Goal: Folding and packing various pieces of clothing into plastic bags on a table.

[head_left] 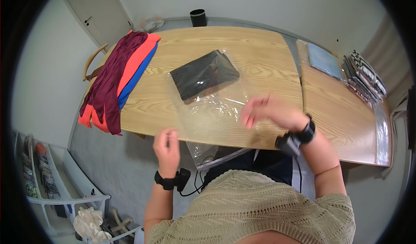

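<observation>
A folded black garment (201, 76) lies inside a clear plastic bag (212, 118) on the wooden table (260, 49). The bag's lower end hangs over the near edge toward my lap. My left hand (167, 148) is raised by that edge, left of the bag, its fingers loosely bent and apart with nothing seen in them. Over the bag's right side hovers my right hand (275, 112), somewhat blurred, fingers parted and nothing visible in its grasp. Whether it touches the plastic is unclear. Black bands with small devices circle both wrists.
Maroon, coral and blue garments (125, 71) drape over the table's left end, near a wooden chair (93, 64). On the right side table are a light-blue packet (324, 60), stacked wrapped clothes (364, 77) and clear plastic bags (382, 133). A shelf rack (65, 199) stands lower left.
</observation>
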The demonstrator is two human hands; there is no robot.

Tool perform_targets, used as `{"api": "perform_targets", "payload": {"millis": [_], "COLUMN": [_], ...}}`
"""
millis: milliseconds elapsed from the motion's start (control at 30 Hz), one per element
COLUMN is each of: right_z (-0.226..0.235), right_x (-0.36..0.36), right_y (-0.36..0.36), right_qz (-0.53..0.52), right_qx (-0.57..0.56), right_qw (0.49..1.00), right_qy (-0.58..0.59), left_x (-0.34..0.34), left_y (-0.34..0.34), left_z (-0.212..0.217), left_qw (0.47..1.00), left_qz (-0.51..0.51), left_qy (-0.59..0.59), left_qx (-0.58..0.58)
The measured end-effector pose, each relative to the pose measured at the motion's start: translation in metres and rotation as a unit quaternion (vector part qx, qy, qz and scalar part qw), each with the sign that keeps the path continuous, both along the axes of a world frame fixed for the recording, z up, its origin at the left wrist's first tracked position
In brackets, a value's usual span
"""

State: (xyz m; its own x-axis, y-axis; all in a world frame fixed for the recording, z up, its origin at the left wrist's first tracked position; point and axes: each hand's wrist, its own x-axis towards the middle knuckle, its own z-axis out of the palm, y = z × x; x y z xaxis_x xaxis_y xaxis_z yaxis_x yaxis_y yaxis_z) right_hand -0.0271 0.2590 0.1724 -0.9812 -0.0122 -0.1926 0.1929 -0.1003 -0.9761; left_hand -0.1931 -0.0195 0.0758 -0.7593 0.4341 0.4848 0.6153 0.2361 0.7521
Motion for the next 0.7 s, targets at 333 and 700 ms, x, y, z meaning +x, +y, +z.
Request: {"api": "perform_targets", "payload": {"millis": [333, 700], "right_z": [-0.091, -0.082], "right_x": [-0.05, -0.058], "right_y": [0.105, 0.092], "right_qz": [-0.223, -0.255], "right_qx": [0.224, 0.145], "right_qw": [0.935, 0.932], "right_qy": [-0.163, -0.214], "left_x": [-0.058, -0.062], "left_y": [0.034, 0.063], "left_z": [-0.01, -0.013], "left_qw": [0.895, 0.891], "left_qz": [-0.061, -0.109], "left_qy": [-0.428, -0.421], "left_qx": [-0.109, -0.132]}}
